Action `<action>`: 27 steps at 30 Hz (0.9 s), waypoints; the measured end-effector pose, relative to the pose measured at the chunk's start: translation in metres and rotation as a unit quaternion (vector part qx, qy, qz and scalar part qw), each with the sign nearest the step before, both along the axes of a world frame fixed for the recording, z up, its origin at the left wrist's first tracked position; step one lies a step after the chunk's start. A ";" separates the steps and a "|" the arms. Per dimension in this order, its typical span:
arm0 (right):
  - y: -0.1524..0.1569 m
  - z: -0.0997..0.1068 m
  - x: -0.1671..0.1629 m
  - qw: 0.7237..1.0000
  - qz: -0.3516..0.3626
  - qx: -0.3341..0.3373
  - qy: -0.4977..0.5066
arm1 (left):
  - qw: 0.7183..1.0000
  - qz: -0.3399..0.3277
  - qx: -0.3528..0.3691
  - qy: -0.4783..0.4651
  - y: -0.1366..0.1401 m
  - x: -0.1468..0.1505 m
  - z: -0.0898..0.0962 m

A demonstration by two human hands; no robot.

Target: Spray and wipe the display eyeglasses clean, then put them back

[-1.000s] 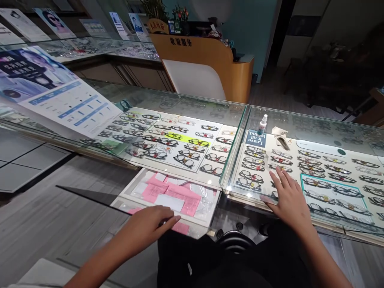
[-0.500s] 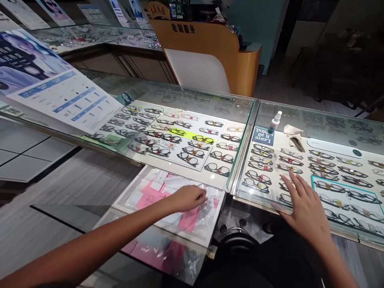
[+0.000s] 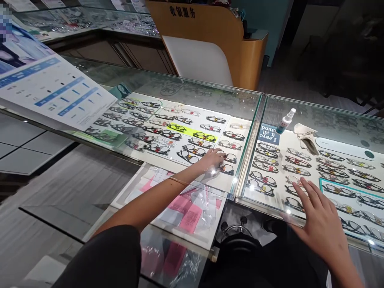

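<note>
My left hand (image 3: 211, 160) is over the left display case (image 3: 192, 90), with its fingers bent beside eyeglasses (image 3: 229, 157) near the case's right end. Its fingertips are partly hidden, and I cannot make out what is between them. My right hand (image 3: 322, 214) lies flat with fingers spread on the glass top of the right display case (image 3: 303, 105). Rows of spectacles (image 3: 297, 161) show through the glass beneath it. Below my left forearm, a pulled-out drawer (image 3: 200, 240) holds pink slips (image 3: 189, 216) and clear plastic bags (image 3: 207, 206).
A spray bottle (image 3: 285, 121) and a crumpled beige cloth (image 3: 306, 136) sit on the right case. A large printed board (image 3: 60, 88) leans over the left case. Behind stands a wooden counter (image 3: 204, 28). Stool parts (image 3: 237, 230) show below the cases.
My left hand has gone from the drawer up and to the right, over the left case. My right hand stays spread on the glass. The view has tilted down somewhat.
</note>
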State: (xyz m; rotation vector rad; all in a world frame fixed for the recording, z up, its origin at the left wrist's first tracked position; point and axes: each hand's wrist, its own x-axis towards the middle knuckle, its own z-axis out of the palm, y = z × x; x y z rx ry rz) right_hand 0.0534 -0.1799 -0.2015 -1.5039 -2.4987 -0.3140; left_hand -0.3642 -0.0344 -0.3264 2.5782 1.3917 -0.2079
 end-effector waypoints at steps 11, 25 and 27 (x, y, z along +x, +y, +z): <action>0.010 -0.009 0.005 1.000 0.012 0.026 0.003 | 0.998 0.061 -0.010 -0.011 0.001 0.019 -0.007; 0.016 -0.020 0.001 1.000 0.009 0.018 0.022 | 0.992 0.117 -0.021 -0.029 -0.069 -0.002 0.050; 0.014 -0.021 -0.001 1.000 0.003 -0.003 0.021 | 0.990 0.132 -0.025 -0.038 -0.087 -0.011 0.058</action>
